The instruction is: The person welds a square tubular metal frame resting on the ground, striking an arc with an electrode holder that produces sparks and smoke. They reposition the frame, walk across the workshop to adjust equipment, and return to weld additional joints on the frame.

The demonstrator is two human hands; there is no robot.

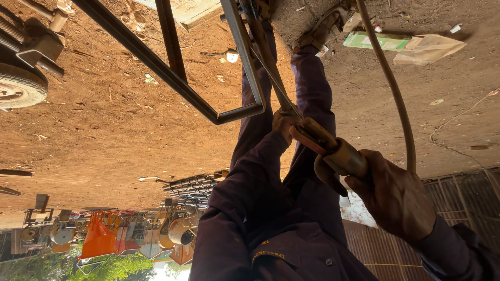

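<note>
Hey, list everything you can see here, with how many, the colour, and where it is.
metal frame: one, dark, centre, above the dirt ground
welding holder: one, tan, in right hand
cable: one, brown, upper right
carton: one, green and white, top right
wheel: one, black, left edge
bag: one, orange, bottom left
left hand: gloved, at the frame; grip unclear
right hand: gloved, closed on the holder
</note>
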